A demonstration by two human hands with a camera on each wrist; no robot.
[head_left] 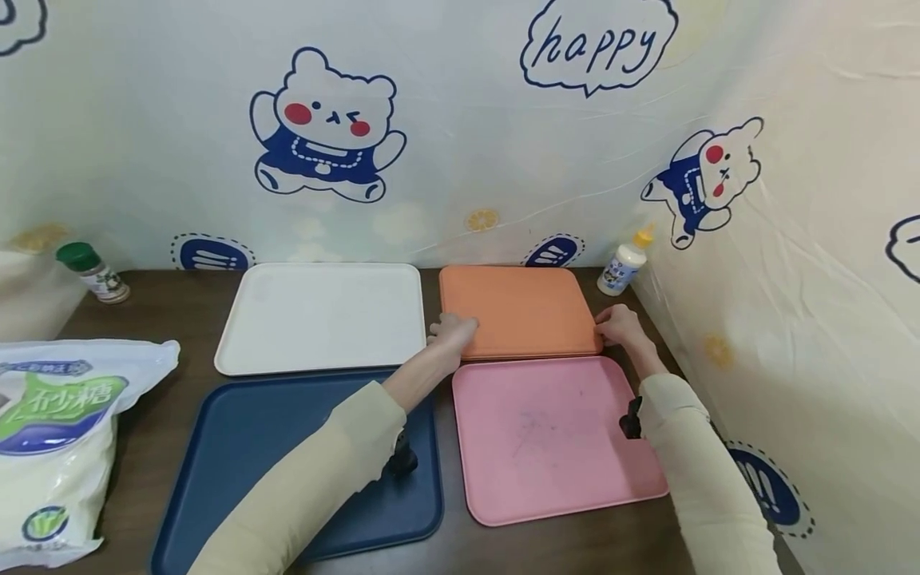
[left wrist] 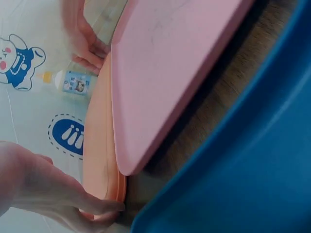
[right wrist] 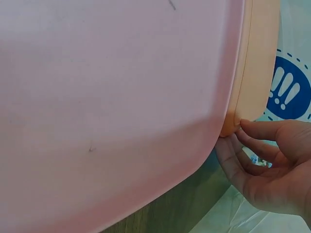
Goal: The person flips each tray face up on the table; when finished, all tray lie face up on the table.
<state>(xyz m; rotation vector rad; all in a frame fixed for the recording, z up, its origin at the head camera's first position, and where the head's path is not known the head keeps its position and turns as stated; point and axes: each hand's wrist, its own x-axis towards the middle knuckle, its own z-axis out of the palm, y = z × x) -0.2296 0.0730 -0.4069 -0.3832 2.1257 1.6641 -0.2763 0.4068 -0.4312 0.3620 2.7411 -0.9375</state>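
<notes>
A flat orange tray point(head_left: 519, 310) lies behind the pink tray point(head_left: 553, 431), with a seam line along its front edge. Its left front corner is between the thumb and fingers of my left hand point(head_left: 453, 335); in the left wrist view these fingers point(left wrist: 99, 208) pinch the edge. My right hand point(head_left: 624, 329) holds the right side near the front corner. Seen from the right wrist, the thumb lies on top of the orange edge and the curled fingers point(right wrist: 233, 158) are underneath. The pink tray's back rim sits against the orange front edge.
A white tray point(head_left: 323, 319) and a dark blue tray point(head_left: 237, 447) lie on the left. A green-capped shaker point(head_left: 101, 275) and a large white bag point(head_left: 57, 479) stand farther left. Behind my right hand is a yellow-tipped bottle point(head_left: 622, 263). Printed cloth point(head_left: 460, 120) hangs at the back and right.
</notes>
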